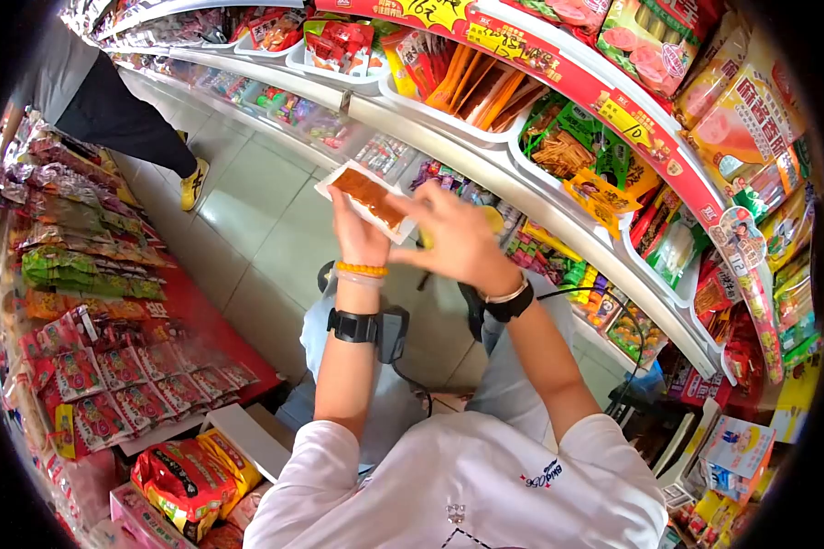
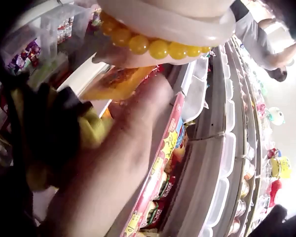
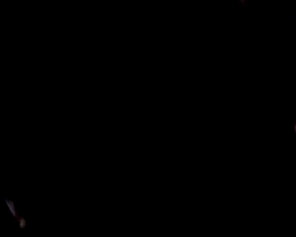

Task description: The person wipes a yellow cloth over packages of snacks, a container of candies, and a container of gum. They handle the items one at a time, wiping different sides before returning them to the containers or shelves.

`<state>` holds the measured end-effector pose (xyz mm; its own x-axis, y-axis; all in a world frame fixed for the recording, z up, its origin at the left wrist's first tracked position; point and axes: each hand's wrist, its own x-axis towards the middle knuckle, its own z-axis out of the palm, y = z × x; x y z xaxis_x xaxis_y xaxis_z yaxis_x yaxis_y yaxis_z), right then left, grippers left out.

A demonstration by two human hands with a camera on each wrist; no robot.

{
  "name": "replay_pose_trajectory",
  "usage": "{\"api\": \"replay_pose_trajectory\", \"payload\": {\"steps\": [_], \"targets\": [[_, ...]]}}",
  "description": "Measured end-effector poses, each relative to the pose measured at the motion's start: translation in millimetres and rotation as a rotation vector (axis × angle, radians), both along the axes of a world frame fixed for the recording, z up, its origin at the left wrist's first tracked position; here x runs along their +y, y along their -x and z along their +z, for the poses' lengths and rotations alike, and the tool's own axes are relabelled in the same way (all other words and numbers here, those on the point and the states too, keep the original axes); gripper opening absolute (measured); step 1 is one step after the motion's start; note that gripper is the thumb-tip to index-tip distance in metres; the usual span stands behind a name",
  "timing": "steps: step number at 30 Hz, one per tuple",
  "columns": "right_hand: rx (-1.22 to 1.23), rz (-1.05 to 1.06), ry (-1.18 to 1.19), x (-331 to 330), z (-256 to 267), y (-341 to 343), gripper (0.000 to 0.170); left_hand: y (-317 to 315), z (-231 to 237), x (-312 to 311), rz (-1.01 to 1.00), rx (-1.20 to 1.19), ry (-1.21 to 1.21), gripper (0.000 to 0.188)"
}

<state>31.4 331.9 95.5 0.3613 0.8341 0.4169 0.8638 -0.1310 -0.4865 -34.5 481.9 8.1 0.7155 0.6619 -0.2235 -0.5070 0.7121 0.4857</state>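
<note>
A flat packet with a reddish-brown filling and white edges lies across the left hand, whose thumb rests along its near side. The right hand is at the packet's right end, its fingers spread and reaching over that end; whether they touch it is unclear. In the left wrist view the packet shows orange and blurred, partly hidden behind the left hand, with the right hand beside it. The right wrist view is almost wholly black.
Curved shelves with trays of packaged snacks run along the right. Rows of small packets fill a red-edged display at the left. A person's leg stands in the tiled aisle. A red bag lies at the lower left.
</note>
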Motion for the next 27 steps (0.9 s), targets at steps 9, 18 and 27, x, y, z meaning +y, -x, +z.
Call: {"api": "replay_pose_trajectory", "payload": {"steps": [9, 18, 27], "targets": [[-0.350, -0.135, -0.258, 18, -16, -34, 0.023, 3, 38, -11, -0.053, -0.217, -0.045, 0.063], [-0.178, -0.574, -0.037, 37, 4, -139, 0.017, 2, 43, -13, -0.133, -0.252, -0.115, 0.069], [0.014, -0.458, 0.287, 54, 16, -139, 0.027, 0, 47, -15, -0.165, -0.256, -0.137, 0.070]]}}
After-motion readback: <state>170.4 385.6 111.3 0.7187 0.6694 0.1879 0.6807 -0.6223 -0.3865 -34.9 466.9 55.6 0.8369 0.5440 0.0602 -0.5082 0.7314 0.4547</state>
